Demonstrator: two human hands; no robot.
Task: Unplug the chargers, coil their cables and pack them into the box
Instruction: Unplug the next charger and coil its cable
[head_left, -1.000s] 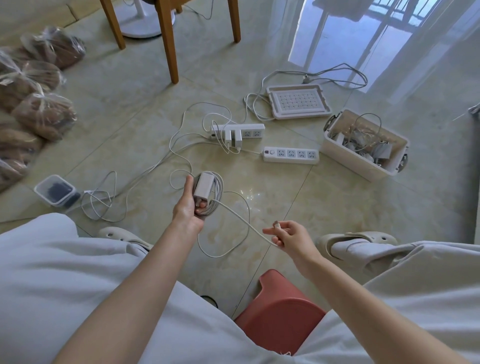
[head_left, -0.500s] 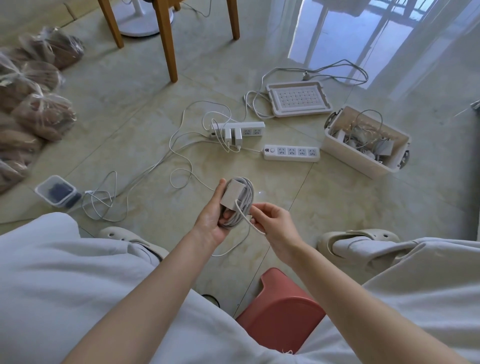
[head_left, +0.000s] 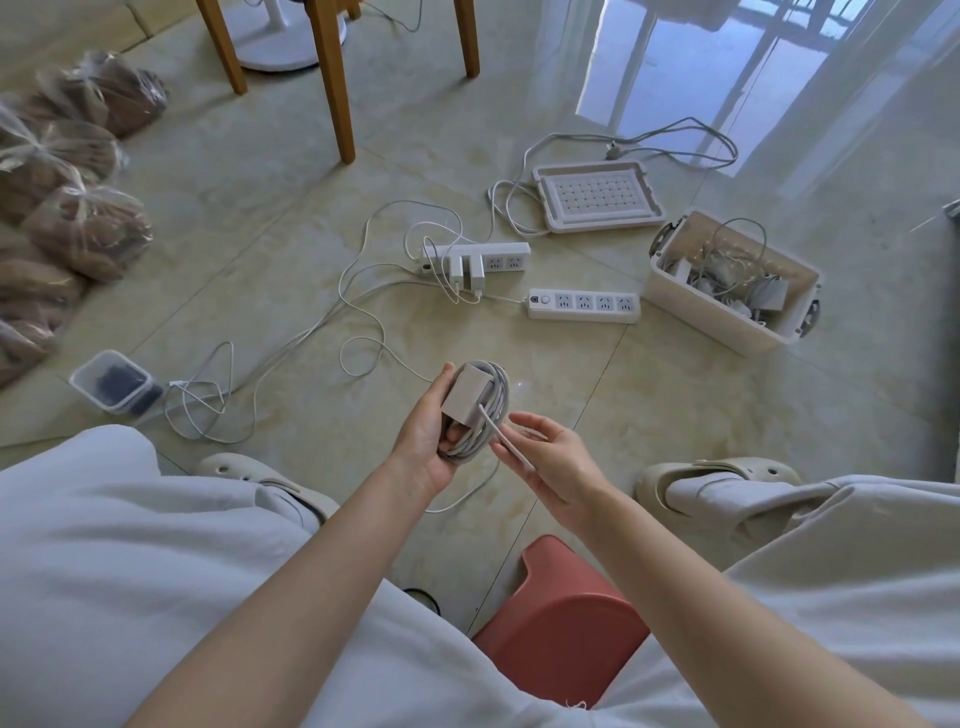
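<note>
The left hand (head_left: 423, 441) grips a small pale square plastic charger block (head_left: 466, 397), with its thin grey-white rubbery cable (head_left: 496, 410) wound in a loose ring behind it. The thumb lies along the block's left edge, and the fingers curl round the coil from beneath. Just right of those fingers, the right hand (head_left: 553, 462) has its fingers nearly straight and a little spread. The cable's free tail lies across them; whether the thumb clamps it I cannot tell.

The bundle looks light. The block is hard and smooth-faced, likely slick, so the hold belongs on its edges with the coil trapped under the fingers. The cable seems limp yet springy and would probably unwind if let go untucked.

The open white plastic box (head_left: 727, 325), holding other chargers, sits well beyond the right fingertips. Two white plugged-in chargers (head_left: 457, 270) stand in a white power strip (head_left: 511, 254) ahead of the left fingers.
</note>
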